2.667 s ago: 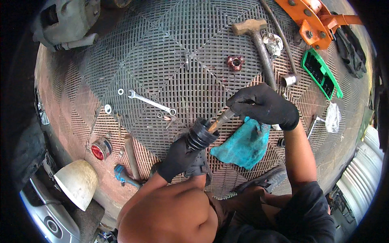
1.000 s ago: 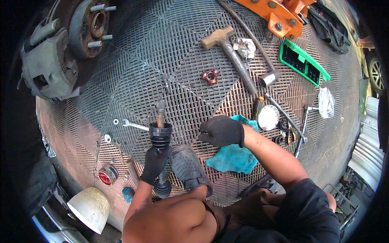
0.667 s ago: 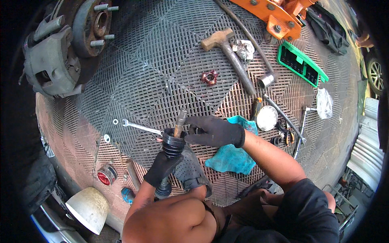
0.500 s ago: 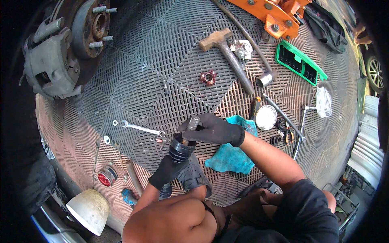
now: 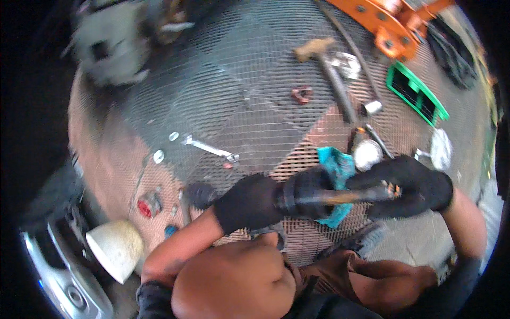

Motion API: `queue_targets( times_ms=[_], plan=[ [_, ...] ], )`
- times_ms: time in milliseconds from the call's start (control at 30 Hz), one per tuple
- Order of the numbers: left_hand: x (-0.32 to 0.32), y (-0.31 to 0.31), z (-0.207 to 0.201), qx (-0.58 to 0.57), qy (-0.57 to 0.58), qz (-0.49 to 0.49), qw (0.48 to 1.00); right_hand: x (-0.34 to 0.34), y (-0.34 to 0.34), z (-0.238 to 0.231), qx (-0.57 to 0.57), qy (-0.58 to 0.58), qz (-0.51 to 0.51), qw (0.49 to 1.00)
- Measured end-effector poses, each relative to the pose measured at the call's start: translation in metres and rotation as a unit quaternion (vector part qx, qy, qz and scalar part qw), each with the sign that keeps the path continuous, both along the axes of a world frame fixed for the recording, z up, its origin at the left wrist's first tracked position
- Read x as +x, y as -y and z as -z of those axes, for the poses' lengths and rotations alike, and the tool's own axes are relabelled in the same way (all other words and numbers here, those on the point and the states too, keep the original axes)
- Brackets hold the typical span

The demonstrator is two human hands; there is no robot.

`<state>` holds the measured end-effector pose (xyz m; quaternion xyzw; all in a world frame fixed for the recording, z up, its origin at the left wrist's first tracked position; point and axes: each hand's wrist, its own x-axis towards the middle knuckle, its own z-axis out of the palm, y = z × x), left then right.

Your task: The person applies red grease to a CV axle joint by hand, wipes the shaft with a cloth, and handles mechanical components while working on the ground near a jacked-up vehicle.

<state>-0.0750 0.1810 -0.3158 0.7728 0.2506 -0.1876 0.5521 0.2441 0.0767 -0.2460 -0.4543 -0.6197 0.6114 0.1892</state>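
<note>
Both my hands wear black gloves. My left hand is closed round the black ribbed rubber boot of an axle shaft, held above my knees. From the boot a metal axle shaft points to the right, brown and worn along its length. My right hand is wrapped round the shaft's far end, where small brownish bits show against the glove; motion blur hides the exact finger grip. Beneath and behind the boot, a turquoise cloth lies on the floor.
A combination wrench, a hammer, a red-brown star-shaped joint part and an open green case lie on the grid mat. An orange jack stands far right, a brake caliper far left. A white bowl is near left.
The shaft has swung from pointing away and up to lying sideways toward the right. My right hand has moved right and nearer with its end. My left hand has risen; the view has shifted.
</note>
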Motion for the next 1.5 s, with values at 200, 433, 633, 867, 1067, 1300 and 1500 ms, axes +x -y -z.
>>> queue_targets(
  times_ms=[200,433,633,867,1067,1300,1500],
  plan=[
    [0.059,-0.015,0.006,0.192,-0.005,0.158,0.969,-0.010,0.061,-0.015,-0.002,0.111,0.043,0.993],
    [0.076,-0.008,0.058,0.220,-0.034,0.210,0.952,-0.027,0.090,0.034,-0.042,0.181,0.071,0.980],
    [0.058,0.003,0.090,0.258,0.088,0.069,0.960,-0.018,0.086,0.047,-0.069,0.168,0.101,0.978],
    [0.059,0.011,0.045,0.308,0.248,0.028,0.918,-0.013,0.072,0.044,-0.072,0.173,0.114,0.976],
    [0.085,0.013,0.010,0.238,0.304,0.037,0.922,-0.012,0.066,0.018,0.089,0.107,0.173,0.975],
    [0.076,-0.011,-0.005,0.346,0.398,-0.123,0.840,-0.018,0.035,-0.004,0.226,0.076,0.188,0.953],
    [0.040,-0.044,-0.016,0.244,0.358,-0.153,0.888,-0.024,0.006,-0.007,0.377,0.122,0.188,0.899]
  ],
)
